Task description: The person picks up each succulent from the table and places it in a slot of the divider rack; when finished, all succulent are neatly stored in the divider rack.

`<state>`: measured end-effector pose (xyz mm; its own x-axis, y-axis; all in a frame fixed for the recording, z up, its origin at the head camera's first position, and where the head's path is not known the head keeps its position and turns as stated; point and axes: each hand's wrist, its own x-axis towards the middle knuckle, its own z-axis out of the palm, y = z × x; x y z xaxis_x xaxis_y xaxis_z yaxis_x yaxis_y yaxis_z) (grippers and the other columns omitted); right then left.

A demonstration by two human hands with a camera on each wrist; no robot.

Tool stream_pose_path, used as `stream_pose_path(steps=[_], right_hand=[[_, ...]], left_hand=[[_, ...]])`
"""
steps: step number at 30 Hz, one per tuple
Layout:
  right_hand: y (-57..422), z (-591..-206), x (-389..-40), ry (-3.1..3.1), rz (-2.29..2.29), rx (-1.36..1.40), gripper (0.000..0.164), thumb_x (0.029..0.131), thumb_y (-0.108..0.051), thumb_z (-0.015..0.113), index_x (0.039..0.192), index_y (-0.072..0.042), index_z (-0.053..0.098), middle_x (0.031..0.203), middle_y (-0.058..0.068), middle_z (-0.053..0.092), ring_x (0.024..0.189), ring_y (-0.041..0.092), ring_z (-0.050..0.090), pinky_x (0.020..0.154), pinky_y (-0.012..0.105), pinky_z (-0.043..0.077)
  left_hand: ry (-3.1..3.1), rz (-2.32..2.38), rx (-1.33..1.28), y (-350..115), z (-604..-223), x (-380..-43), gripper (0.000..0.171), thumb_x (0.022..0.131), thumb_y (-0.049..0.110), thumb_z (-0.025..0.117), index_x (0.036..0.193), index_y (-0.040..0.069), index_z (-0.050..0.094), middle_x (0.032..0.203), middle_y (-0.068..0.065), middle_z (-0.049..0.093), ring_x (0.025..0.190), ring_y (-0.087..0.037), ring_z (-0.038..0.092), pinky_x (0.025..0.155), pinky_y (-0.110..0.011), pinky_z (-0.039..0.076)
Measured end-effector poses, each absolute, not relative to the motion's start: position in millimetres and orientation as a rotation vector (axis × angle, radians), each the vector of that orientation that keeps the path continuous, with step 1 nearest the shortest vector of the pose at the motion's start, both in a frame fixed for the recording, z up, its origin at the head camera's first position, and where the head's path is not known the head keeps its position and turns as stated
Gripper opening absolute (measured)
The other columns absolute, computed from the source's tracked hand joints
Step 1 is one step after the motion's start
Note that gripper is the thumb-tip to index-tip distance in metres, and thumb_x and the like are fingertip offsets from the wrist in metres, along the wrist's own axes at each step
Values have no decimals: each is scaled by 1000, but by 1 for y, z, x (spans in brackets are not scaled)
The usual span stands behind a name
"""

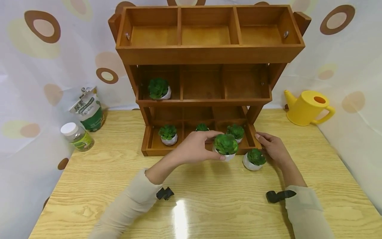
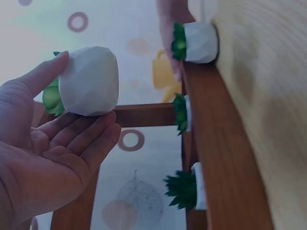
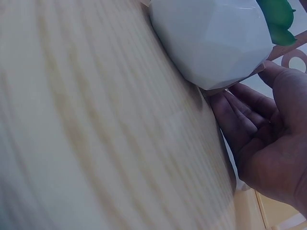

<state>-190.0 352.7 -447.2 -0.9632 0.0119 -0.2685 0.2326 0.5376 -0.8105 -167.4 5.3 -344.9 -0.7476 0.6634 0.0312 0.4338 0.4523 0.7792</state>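
Observation:
My left hand [image 1: 195,147] grips a white faceted pot [image 2: 88,81] with a green succulent [image 1: 225,143], thumb on one side and fingers on the other. It is held up in front of the bottom tier of a wooden shelf [image 1: 191,54]. My right hand [image 1: 276,149] holds the right end of that tier, thumb at its edge; the pot in front partly hides the fingers in the right wrist view. Close beside this hand, another potted succulent [image 1: 253,160] stands on the table before the shelf.
Potted succulents sit in the bottom tier's left [image 1: 168,135], middle [image 1: 202,127] and right [image 1: 235,132] compartments, and one plant [image 1: 159,89] in the middle tier's left. A yellow watering can [image 1: 307,108] stands right; a white-capped jar [image 1: 78,136] and a clipped pouch [image 1: 89,111] stand left.

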Motion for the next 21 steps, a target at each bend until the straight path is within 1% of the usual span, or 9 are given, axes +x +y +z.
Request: stream_pose_path(steps=[2,4,6,8,11,14,17,21], right_hand=[[353,-447,-190,2549,-1393,201,75,103,-61,41,158,-10,37,152,21,50,120,15,60,81,13,52],[354,-448,-191,2537,-1410,200,74,103,-60,41,158,-10,37,150,22,51,111,5,61,81,13,52],[354,-449,-192,2524,-1424,203,73,104,-59,41,158,-10,37,150,23,51,103,-4,60,81,13,52],[355,-450,-192,2512,-1437,209,72,104,-58,42,158,-10,37,150,23,52,99,-7,59,81,13,53],[355,-451,-192,2516,-1425,215,72,104,-58,41,158,-11,37,150,22,52,99,-7,58,81,13,52],[355,-450,-192,2524,-1418,216,72,104,-59,41,158,-11,37,148,23,53,100,-6,59,81,13,52],[355,-449,-191,2528,-1420,213,73,104,-59,41,158,-11,38,149,23,53,98,-7,59,80,13,52],[355,-448,-191,2536,-1417,214,74,103,-60,42,157,-10,38,149,22,52,99,-6,60,80,15,53]], left_hand=[[2429,1219,929,1,-338,-170,67,82,38,85,142,24,60,133,6,68,121,-12,65,103,-39,53],[2434,1247,915,-3,-332,-173,66,81,39,85,141,25,60,133,7,67,119,-12,66,102,-39,54],[2438,1275,904,-6,-326,-176,65,81,38,85,140,26,61,131,8,68,117,-10,67,101,-37,54],[2448,1292,893,-9,-320,-178,64,81,38,85,139,26,62,129,11,69,115,-8,67,100,-34,54],[2453,1311,881,-12,-312,-181,62,81,37,85,138,25,62,122,12,70,111,-6,67,98,-31,55],[2468,1316,860,-16,-303,-185,64,82,36,85,140,23,61,121,11,71,111,-5,67,97,-31,55],[2508,1297,858,-19,-294,-189,64,82,38,85,140,23,62,122,11,71,110,-5,67,97,-32,55],[2577,1261,885,-24,-282,-195,61,82,42,84,138,26,63,125,12,70,115,-4,63,99,-33,52]])
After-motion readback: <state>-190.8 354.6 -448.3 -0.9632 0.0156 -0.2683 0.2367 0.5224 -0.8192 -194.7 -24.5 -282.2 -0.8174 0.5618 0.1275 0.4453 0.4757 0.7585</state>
